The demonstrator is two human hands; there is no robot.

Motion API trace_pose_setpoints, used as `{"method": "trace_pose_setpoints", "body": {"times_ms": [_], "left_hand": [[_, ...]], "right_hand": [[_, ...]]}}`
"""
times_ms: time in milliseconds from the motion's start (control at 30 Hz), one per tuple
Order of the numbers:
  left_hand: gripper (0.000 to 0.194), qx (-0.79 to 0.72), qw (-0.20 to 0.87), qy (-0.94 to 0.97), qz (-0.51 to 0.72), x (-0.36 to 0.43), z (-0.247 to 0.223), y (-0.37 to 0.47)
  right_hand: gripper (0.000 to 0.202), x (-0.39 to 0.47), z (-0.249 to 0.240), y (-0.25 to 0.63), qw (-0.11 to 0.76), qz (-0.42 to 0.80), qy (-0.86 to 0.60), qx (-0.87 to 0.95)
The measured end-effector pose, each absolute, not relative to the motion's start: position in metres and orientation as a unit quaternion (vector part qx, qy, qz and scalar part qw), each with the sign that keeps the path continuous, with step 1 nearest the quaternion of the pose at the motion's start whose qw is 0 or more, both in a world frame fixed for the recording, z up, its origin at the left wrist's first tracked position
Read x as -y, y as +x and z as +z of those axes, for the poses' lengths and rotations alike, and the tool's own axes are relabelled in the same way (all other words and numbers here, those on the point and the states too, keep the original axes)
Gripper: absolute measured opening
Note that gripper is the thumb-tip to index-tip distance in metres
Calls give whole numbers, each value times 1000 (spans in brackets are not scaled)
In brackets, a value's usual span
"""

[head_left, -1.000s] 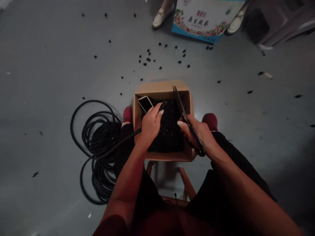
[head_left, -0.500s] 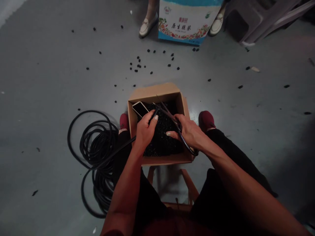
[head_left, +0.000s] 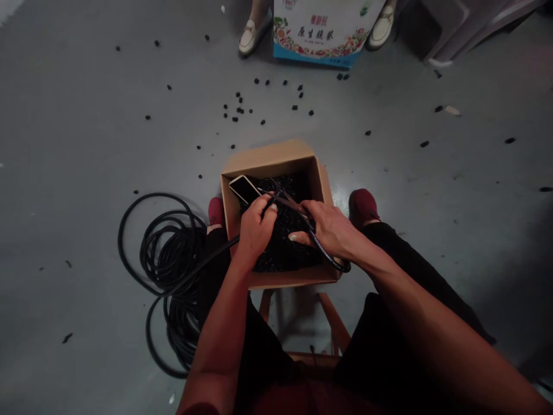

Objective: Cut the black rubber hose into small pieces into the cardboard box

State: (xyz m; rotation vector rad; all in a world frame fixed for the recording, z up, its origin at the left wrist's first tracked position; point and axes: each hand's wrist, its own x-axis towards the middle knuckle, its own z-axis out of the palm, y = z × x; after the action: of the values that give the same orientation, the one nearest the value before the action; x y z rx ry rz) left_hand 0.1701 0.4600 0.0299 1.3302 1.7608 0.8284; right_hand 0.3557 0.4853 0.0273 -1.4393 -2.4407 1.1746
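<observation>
My left hand point(head_left: 258, 226) is closed around the end of a black hose point(head_left: 207, 259), which runs back over my leg to a coil on the floor. My right hand point(head_left: 326, 226) grips a pair of scissors point(head_left: 288, 201) by wrapped handles, with the blades parted and crossing the hose tip by my left fingers. Whether the blades touch the hose I cannot tell. Beneath both hands a cardboard box point(head_left: 270, 157) holds many small black cut pieces point(head_left: 280, 248). A phone point(head_left: 244, 189) leans in the box's far left corner.
The coiled black hose point(head_left: 166, 253) lies on the floor at left. Small black pieces point(head_left: 239, 109) are scattered beyond the box. Farther off stand a printed carton point(head_left: 319, 34), another person's shoe point(head_left: 249, 37) and a plastic stool point(head_left: 444, 34). Wooden legs point(head_left: 332, 320) show under the box.
The scissors' blades have swung left and down, so they now cross the hose tip at my left fingers. My left hand stays nearly in place. The whole view has shifted slightly.
</observation>
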Motion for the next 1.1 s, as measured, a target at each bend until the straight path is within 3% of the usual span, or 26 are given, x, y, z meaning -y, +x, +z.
{"method": "trace_pose_setpoints", "body": {"times_ms": [700,1100], "left_hand": [[27,-670,341,595,284,-459,30,169],[28,-672,360,587,271,-458,32,172]], "right_hand": [[70,-487,27,358,24,432,-431,792],[71,-486,25,358,1,371,-447,814]]}}
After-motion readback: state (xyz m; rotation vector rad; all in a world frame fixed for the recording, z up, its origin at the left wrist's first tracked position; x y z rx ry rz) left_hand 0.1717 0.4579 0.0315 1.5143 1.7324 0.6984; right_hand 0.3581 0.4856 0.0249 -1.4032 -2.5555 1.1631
